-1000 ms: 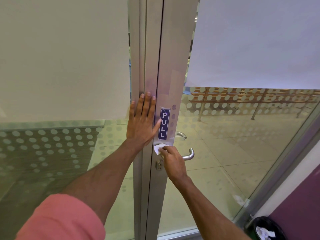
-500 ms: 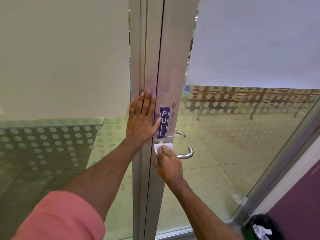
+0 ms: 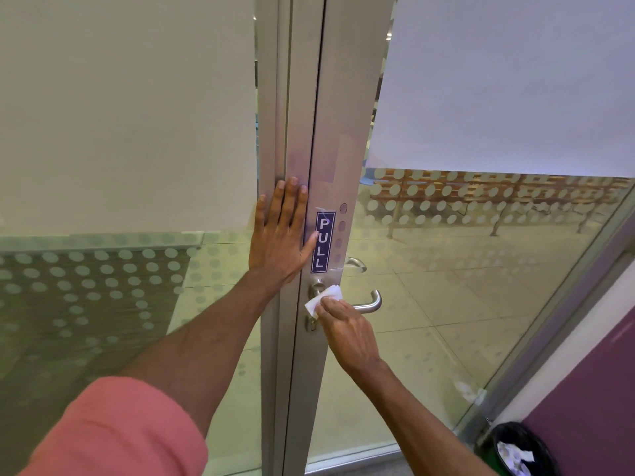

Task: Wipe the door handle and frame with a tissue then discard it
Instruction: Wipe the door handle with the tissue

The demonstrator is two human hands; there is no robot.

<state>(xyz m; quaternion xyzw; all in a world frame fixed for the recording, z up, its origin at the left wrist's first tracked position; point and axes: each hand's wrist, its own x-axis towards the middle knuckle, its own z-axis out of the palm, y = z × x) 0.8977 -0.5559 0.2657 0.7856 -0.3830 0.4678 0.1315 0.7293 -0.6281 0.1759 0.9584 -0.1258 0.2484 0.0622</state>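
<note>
The right hand (image 3: 347, 333) pinches a white tissue (image 3: 324, 299) against the door handle (image 3: 367, 302). Above the handle, the left hand (image 3: 280, 235) lies flat, fingers spread, on the frame (image 3: 302, 97).

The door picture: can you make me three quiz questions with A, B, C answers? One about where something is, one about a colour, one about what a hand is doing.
1. Where is the bin?
A. bottom right, on the floor
B. left of the door
C. hanging from the handle

2. What colour is the PULL sign?
A. red
B. dark blue with white letters
C. green

3. What is the left hand doing?
A. holding the tissue
B. turning the handle
C. pressing flat on the frame

Answers:
1 A, the bin sits low right.
2 B, the PULL sign shows it.
3 C, the left hand lies open on the frame; the right hand holds the tissue by the handle.
</note>
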